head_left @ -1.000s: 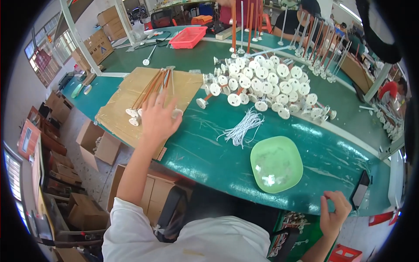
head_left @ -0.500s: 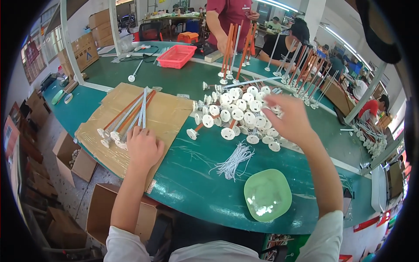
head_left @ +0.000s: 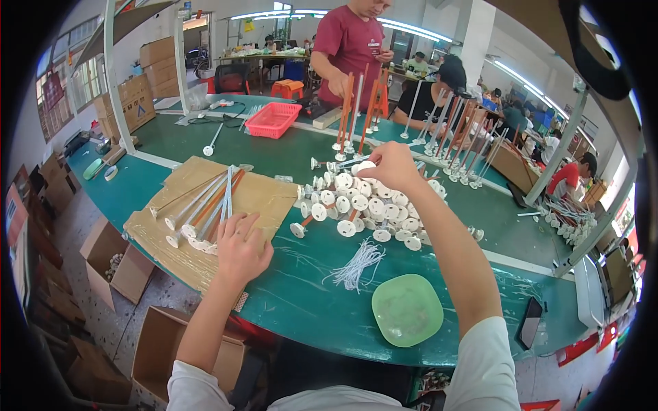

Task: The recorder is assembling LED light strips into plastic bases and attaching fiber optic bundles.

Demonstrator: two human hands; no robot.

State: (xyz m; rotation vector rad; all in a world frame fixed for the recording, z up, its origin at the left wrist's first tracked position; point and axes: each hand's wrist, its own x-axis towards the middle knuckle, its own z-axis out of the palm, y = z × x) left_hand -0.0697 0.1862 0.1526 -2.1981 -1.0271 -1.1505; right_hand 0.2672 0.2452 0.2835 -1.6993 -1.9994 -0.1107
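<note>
My left hand [head_left: 243,250] rests at the edge of the flattened cardboard [head_left: 271,202], its fingers apart. Beside its fingertips lies a small bundle of white and orange-brown rods [head_left: 218,195] with round white bases. My right hand [head_left: 392,168] reaches over the far side of a heap of similar rods [head_left: 377,205], whose white discs mostly face me. Its bent fingers close on a white disc [head_left: 367,169] at the heap's top; the rest of that piece is hard to make out. White cords [head_left: 358,266] lie loose in front of the heap.
A green bowl [head_left: 408,329] sits near the front edge, with a dark phone [head_left: 530,322] to its right. Farther back are a red basket [head_left: 273,122] and upright rods [head_left: 346,113]. A person in a maroon shirt [head_left: 343,38] stands across the table, one hand by those rods.
My right hand has moved left and away from me, onto a white disc. The fingers of my left hand have spread a little beside the bundle. The view has tilted upward.
</note>
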